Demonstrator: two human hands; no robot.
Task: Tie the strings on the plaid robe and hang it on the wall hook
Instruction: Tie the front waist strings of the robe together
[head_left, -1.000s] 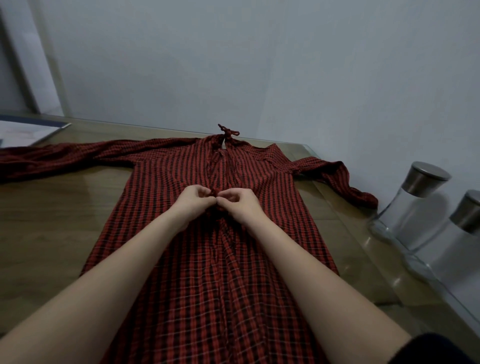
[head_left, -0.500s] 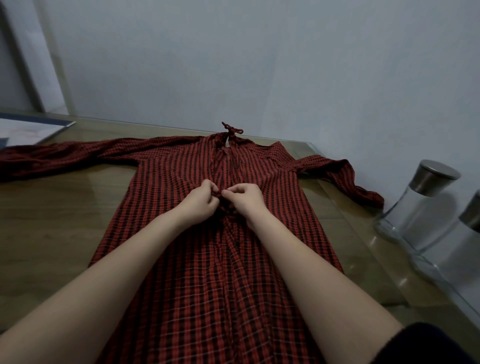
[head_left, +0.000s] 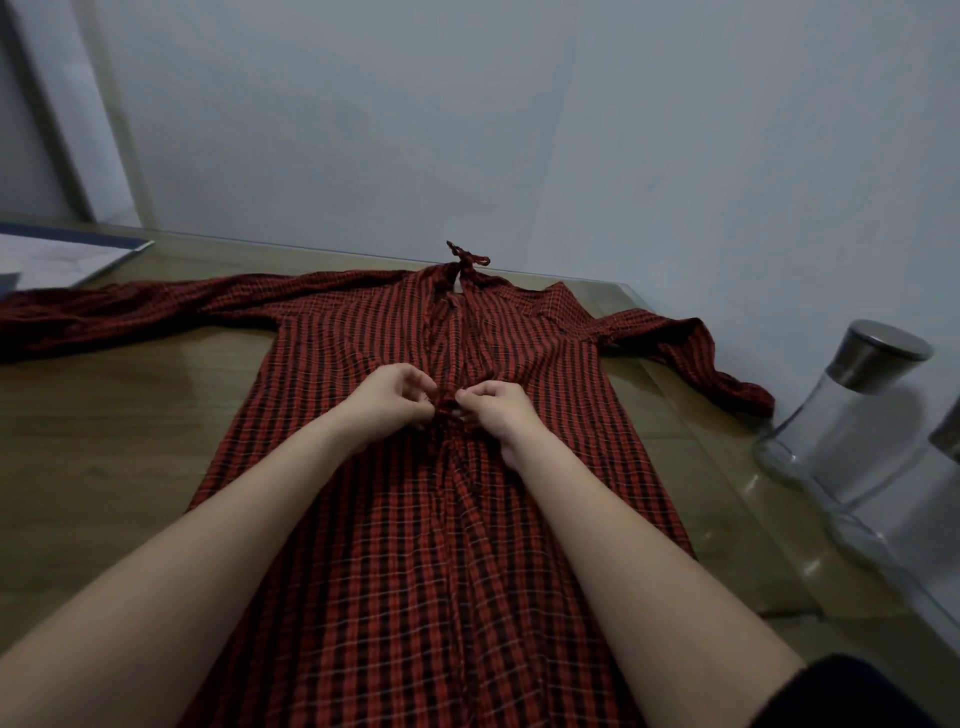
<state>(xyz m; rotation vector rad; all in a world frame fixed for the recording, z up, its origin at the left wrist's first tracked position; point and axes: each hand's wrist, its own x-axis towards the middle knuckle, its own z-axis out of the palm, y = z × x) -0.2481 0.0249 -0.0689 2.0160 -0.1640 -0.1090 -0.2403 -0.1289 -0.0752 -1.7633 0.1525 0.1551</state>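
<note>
Now | left hand (head_left: 390, 402), right hand (head_left: 496, 413): each grip pinching thin strings (head_left: 447, 408) | plaid robe (head_left: 415, 519) flat, woven

no readable text, no labels, brands, numbers or signs on anything in view

- The robe (head_left: 395, 519) lies flat on the table (head_left: 114, 447), running from the bottom of the frame up to the centre.
- A knot (head_left: 467, 258) sits at its far end, near the wall (head_left: 519, 114).
- Both hands (head_left: 447, 405) meet on the robe's middle.
- Two jars (head_left: 852, 410) stand at the right edge.
- Papers (head_left: 57, 257) lie at the upper left.
</note>
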